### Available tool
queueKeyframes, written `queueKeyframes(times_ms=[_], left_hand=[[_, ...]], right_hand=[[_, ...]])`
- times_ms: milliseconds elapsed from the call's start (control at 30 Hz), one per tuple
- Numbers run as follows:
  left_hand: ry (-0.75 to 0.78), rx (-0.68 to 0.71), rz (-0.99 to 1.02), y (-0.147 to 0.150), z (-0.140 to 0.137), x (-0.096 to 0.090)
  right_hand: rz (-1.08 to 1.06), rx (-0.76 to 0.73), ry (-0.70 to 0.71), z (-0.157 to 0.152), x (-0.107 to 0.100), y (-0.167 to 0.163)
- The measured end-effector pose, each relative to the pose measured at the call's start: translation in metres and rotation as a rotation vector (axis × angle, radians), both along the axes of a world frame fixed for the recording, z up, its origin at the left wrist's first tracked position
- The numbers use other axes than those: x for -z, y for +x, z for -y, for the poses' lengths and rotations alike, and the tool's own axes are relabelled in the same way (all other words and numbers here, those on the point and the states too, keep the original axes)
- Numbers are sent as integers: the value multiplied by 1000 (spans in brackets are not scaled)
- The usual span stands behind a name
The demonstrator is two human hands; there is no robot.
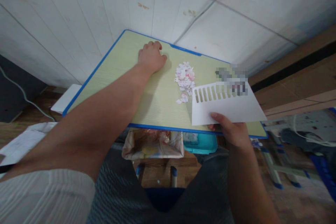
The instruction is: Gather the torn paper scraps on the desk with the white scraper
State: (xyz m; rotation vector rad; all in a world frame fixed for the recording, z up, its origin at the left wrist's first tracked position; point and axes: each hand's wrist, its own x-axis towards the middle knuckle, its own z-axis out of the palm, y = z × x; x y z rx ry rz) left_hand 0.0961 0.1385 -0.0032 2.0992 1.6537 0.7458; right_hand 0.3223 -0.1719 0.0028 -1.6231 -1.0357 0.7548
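Note:
My left hand (pixel 152 57) rests on the pale yellow-green desk top (pixel 115 66), left of a pile of torn paper scraps (pixel 185 75). Its fingers are bent but apart, the thumb pointing toward the pile, and nothing shows in it. With thumb on top and fingers underneath, my right hand (pixel 231 129) grips the near edge of a white slotted card (pixel 225 110), which has a row of narrow cut-outs along its far side. The card's left end is close to the nearest scraps. Part of its far right side is blurred out.
A fabric-lined basket (pixel 154 150) and a turquoise plastic box (pixel 202 143) sit below the desk's blue front edge (pixel 162 127). A white wall (pixel 147 3) with a cable stands behind. Brown cardboard (pixel 299 84) borders the right side. White papers (pixel 26 138) lie low on the left.

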Motion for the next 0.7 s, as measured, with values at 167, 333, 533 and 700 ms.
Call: queueKeyframes(times_ms=[167,333,533,700], left_hand=[[-15,-12,-5,1,1,-1],[-11,-3,0,0,0,0],[27,-1,16,1,-1,2],[24,-7,-49,1,2,0]], right_hand=[[52,-11,-33,1,0,-4],[83,-148,-12,1,-1,-19],[47,-267,43,-5,-1,-36],[42,-140,54,-8,7,-29]])
